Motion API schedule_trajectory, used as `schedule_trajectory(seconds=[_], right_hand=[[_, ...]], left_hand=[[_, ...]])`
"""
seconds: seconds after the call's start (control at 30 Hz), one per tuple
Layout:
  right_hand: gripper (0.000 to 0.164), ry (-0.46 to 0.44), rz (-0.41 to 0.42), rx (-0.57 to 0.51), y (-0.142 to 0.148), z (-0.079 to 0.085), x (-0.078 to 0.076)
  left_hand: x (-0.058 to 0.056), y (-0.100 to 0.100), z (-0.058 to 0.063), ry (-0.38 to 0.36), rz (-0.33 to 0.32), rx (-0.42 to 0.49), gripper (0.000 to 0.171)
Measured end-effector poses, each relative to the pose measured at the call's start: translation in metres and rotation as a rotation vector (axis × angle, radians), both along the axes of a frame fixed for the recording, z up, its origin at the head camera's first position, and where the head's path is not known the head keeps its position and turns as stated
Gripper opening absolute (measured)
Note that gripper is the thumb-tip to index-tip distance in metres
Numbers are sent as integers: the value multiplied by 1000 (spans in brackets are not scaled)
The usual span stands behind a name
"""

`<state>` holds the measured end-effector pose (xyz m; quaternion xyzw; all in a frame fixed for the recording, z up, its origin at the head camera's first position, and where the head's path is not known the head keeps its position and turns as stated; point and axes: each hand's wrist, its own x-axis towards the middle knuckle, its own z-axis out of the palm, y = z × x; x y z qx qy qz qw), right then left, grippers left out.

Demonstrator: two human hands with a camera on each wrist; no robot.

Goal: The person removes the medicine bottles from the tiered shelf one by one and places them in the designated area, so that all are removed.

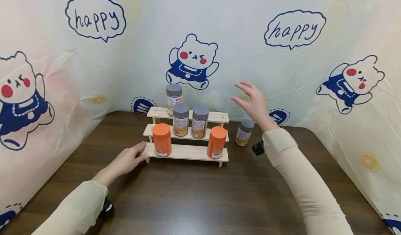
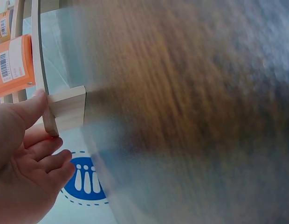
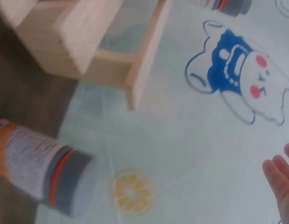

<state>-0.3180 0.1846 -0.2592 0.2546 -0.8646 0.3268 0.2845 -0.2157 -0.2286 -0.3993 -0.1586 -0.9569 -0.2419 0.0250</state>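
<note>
A three-tier wooden display rack (image 1: 188, 152) stands on the table. My left hand (image 1: 126, 161) pinches the left end of its lowest tier; in the left wrist view the thumb (image 2: 35, 105) lies on top and fingers sit beneath. Two orange bottles, one at left (image 1: 162, 141) and one at right (image 1: 216, 143), stand on that tier. The middle tier bears two grey-capped bottles (image 1: 180, 120), and another grey-capped bottle (image 1: 174, 97) is at the top tier's left. My right hand (image 1: 253, 101) hangs in the air, fingers spread and holding nothing, above and right of the rack.
One more grey-capped bottle (image 1: 243, 133) stands on the dark wood table (image 1: 188, 196), right of the rack and below my right forearm. A cloth backdrop (image 1: 238, 15) printed with bears hangs behind the table and at both sides.
</note>
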Motion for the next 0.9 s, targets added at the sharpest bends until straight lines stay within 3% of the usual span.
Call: schedule_trajectory(seconds=[0.47,0.7,0.9], right_hand=[[51,-13,121,86,-71,33,-2],[51,-27,162,114,-102,40,-3],[51,-108,158,141,-122,42,-6]], left_hand=[[1,0,1,-8,5,1,56],[1,0,1,-8,4,4,57],[1,0,2,-3,2,4,56]])
